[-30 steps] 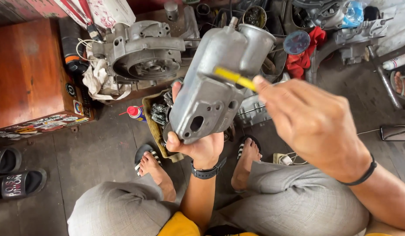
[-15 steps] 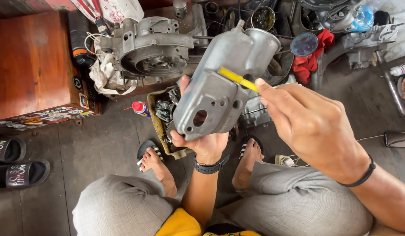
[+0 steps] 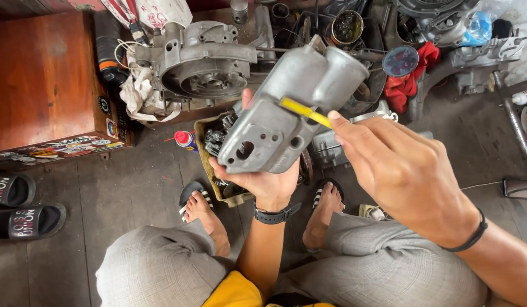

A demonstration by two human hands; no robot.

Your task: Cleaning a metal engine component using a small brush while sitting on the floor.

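**Grey metal housing held up over the workshop floor**

The dark concrete floor (image 3: 133, 193) is lying under everything. Taking the grey cast-metal housing (image 3: 286, 122) as the landmark: the brown wooden box (image 3: 44, 79) is sitting well to its left, and the large grey engine casing with a round opening (image 3: 201, 62) is lying on the floor up and to its left, near it. The housing itself is being held up in the air at the middle of the view, tilted, with its flat holed face turned toward the camera.

The right hand (image 3: 405, 176) is reaching in from the housing's right, its fingers closed narrowly around the thin yellow-handled tool (image 3: 306, 112), whose far end is touching the housing's upper face. The left hand (image 3: 263, 179) is cupping the housing from below, fingers wrapped around its lower edge and thumb showing at its left side; a black wristband is sitting just beneath.

A shallow tan tray of small dark metal parts (image 3: 209, 156) is lying below and behind the housing, partly hidden by it. A crumpled red rag (image 3: 414, 85) is lying to the upper right. A small blue spray can with a red cap (image 3: 185, 140) is lying just left of the tray.
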